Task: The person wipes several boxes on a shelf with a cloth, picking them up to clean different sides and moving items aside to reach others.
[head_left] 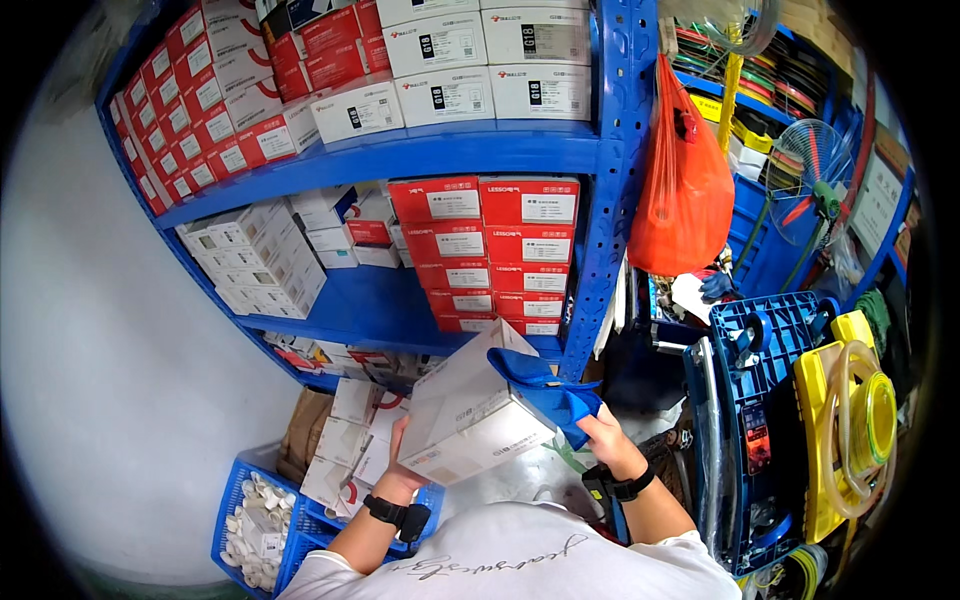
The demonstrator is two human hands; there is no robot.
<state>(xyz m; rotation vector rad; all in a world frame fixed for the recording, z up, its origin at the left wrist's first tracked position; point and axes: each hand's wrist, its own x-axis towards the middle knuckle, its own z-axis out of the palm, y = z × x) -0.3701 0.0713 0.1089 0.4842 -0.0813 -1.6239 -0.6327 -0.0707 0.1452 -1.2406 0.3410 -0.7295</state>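
A white cardboard box (469, 412) is held tilted in front of my chest. My left hand (405, 457) grips its lower left end, with the fingers partly hidden behind it. My right hand (604, 435) is closed on a blue cloth (544, 382), which lies against the box's right end and upper edge. Both wrists wear black straps with small devices. Beyond the box stands a blue metal shelf rack (375, 300), where red-and-white boxes (487, 247) are stacked on the middle shelf and white boxes (442, 94) on the upper one.
Blue plastic baskets (229, 517) with white pipe fittings stand on the floor at lower left, beside more cartons (341, 442). An orange plastic bag (682, 195) hangs from the rack's post. At right are a blue platform trolley (761, 352), a coiled hose (844, 442) and a fan (810, 180).
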